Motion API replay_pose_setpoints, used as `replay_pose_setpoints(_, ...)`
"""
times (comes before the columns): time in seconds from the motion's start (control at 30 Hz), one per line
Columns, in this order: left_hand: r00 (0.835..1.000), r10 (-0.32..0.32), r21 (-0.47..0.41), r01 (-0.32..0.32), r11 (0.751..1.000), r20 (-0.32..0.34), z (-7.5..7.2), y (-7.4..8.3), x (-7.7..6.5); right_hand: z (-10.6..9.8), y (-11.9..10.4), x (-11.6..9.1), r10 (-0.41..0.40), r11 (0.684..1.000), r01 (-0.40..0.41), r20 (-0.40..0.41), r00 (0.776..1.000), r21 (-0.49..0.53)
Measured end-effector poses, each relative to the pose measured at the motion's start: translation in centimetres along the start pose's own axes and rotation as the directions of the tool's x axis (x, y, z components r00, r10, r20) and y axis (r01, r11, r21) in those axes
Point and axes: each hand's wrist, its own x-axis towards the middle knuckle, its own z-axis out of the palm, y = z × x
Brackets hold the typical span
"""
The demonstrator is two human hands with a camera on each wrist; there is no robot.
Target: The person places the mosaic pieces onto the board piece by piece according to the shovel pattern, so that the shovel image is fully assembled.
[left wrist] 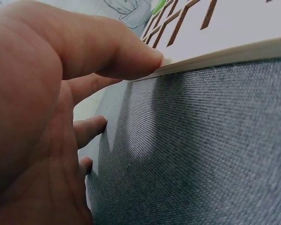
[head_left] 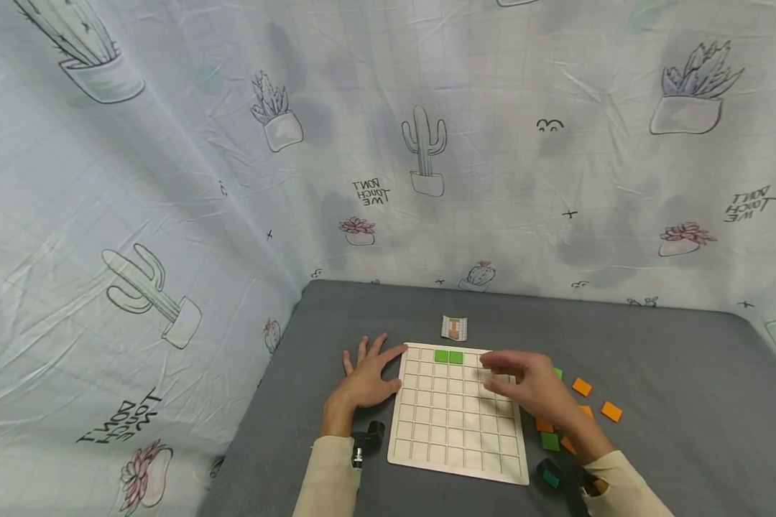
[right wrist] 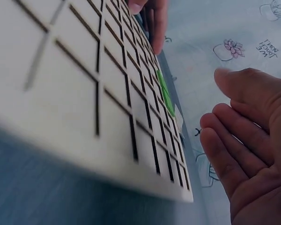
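A pale wooden board [head_left: 455, 420] with a grid of square cells lies on the grey table. Two green square tiles [head_left: 449, 356] sit side by side in its far row. My left hand [head_left: 363, 380] rests at the board's left side with fingers spread. Its thumb touches the board's edge in the left wrist view, and its index finger reaches the far left corner. Over the board's far right part hovers my right hand [head_left: 532, 380], thumb apart from gently bent fingers. Nothing shows between them in the right wrist view, where the palm [right wrist: 257, 187] faces the camera.
Right of the board, partly hidden by the right forearm, lie several loose orange tiles [head_left: 611, 411] and green tiles [head_left: 550, 441]. A small printed card [head_left: 454, 328] lies beyond the board's far edge. Cactus-print fabric [head_left: 491, 179] hangs behind the grey table [head_left: 679, 373] and along its left side.
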Motion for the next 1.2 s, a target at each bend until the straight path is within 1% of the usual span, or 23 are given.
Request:
replay_pose_setpoints(0.2,1.000,0.004,-0.004,-0.004,1.000,0.002,0.1,0.1,-0.1,-1.7,0.0,-2.8,0.028,0.999,-0.028,0.004,1.000,0.021)
replay_pose_setpoints(0.4,0.999,0.034,-0.019,-0.034,0.999,-0.008,0.2,0.1,-0.3,-3.5,0.5,-6.0,0.038,0.999,-0.037,-0.039,0.999,0.039)
replay_pose_setpoints(0.47,0.999,0.033,-0.015,-0.033,0.999,-0.006,0.1,0.1,-0.3,-4.1,0.8,-7.0,0.035,0.999,-0.034,-0.051,0.998,0.026)
replay_pose_setpoints(0.57,1.000,0.024,-0.014,-0.024,1.000,-0.005,0.1,0.1,-0.2,-5.2,1.0,-8.4,0.053,0.999,-0.053,-0.066,0.996,0.003)
replay_pose_setpoints(0.63,1.000,0.014,-0.014,-0.014,1.000,-0.002,0.0,0.2,-0.2,-5.8,1.2,-9.2,0.044,0.999,-0.046,-0.081,0.996,-0.023)
replay_pose_setpoints(0.8,1.000,-0.006,0.007,0.006,1.000,0.015,-0.2,0.3,0.0,-7.0,1.8,-10.8,0.018,0.998,-0.026,-0.143,0.990,-0.057)
replay_pose_setpoints(1.0,1.000,-0.009,0.016,0.009,1.000,0.016,-0.3,0.3,0.1,-7.8,3.1,-12.3,0.060,0.994,-0.075,-0.172,0.983,-0.081)
replay_pose_setpoints(1.2,1.000,-0.004,0.003,0.004,1.000,0.014,-0.2,0.3,0.0,-8.4,3.8,-13.4,0.075,0.991,-0.096,-0.209,0.975,-0.090)
